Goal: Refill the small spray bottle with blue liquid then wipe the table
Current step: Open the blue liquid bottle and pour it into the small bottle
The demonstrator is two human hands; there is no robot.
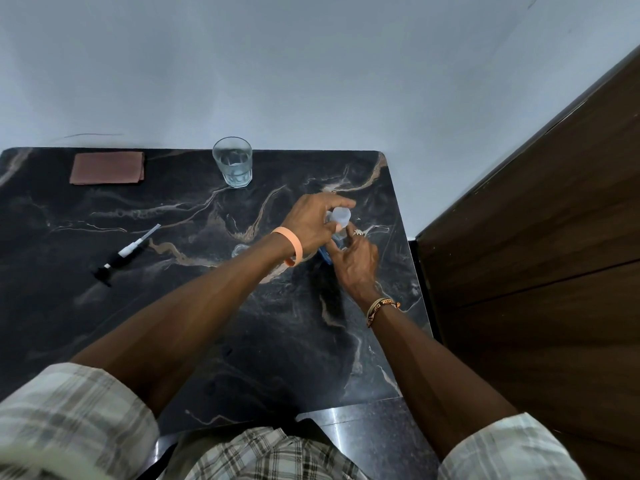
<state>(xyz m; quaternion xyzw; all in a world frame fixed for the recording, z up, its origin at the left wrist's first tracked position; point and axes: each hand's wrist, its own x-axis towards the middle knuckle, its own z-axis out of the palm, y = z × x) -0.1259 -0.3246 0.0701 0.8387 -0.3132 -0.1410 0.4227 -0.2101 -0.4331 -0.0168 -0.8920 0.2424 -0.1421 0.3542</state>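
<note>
Both hands meet at the right middle of the dark marble table. My left hand grips a translucent white cap from above. The cap tops a bottle with blue showing low down, mostly hidden by my fingers. My right hand holds that bottle's body from the near side. Just left of my left wrist stands a small clear container, half hidden by my forearm. A black and white spray pump head with its dip tube lies on the table to the left, apart from any bottle.
A drinking glass with some clear water stands at the table's back edge. A folded reddish-brown cloth lies at the back left. A pale wall runs behind the table. A brown wooden panel stands close to the right edge.
</note>
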